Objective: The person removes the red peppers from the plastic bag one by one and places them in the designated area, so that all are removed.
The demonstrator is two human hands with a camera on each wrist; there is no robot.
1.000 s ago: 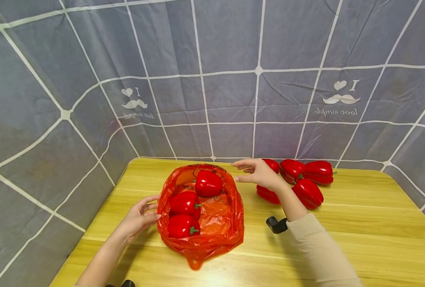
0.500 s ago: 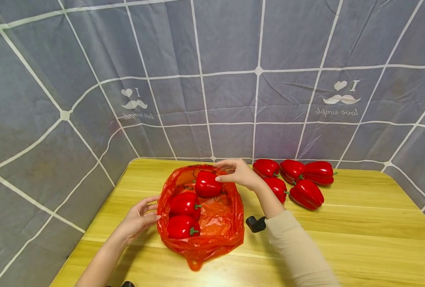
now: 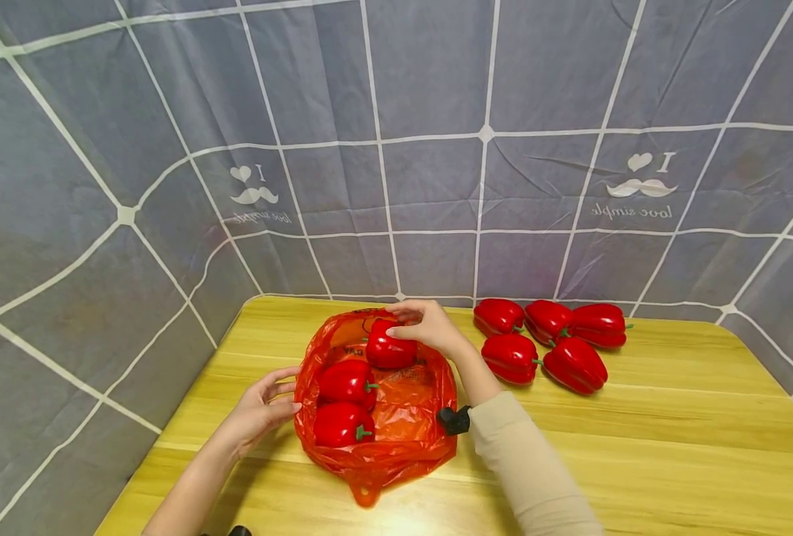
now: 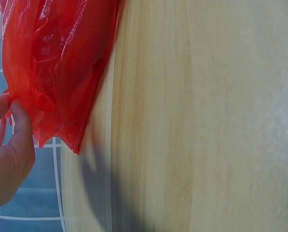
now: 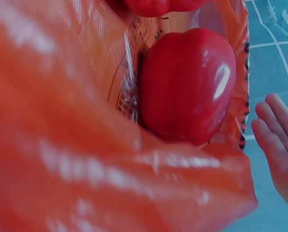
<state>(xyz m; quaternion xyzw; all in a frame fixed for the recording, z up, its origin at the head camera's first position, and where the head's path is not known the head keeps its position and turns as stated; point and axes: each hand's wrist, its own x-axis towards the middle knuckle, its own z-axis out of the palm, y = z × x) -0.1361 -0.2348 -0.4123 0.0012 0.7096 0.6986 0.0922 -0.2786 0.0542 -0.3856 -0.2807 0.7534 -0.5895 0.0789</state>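
The red plastic bag (image 3: 396,467) is sitting wide open on the wood-look counter (image 3: 691,447), closer to its left edge than its right, back rim not far from the far edge. At least three red bell peppers show inside: a front pepper (image 3: 339,424) and a middle pepper (image 3: 344,382) along the left wall, plus a back pepper (image 3: 391,353). The left hand (image 3: 255,411) is up against the bag's left side, fingers kinda spread, tips touching the plastic (can't really tell how firmly). The right hand (image 3: 432,327) is over the back right rim, thumb and fingers apart, with a gap between fingers and back pepper in the right wrist view. Five loose bell peppers (image 3: 575,365) are bunched toward the counter's far edge, right of the bag. Beige sleeve (image 3: 533,461) on the right arm, grey cloth (image 3: 430,186) with white lines hanging behind.
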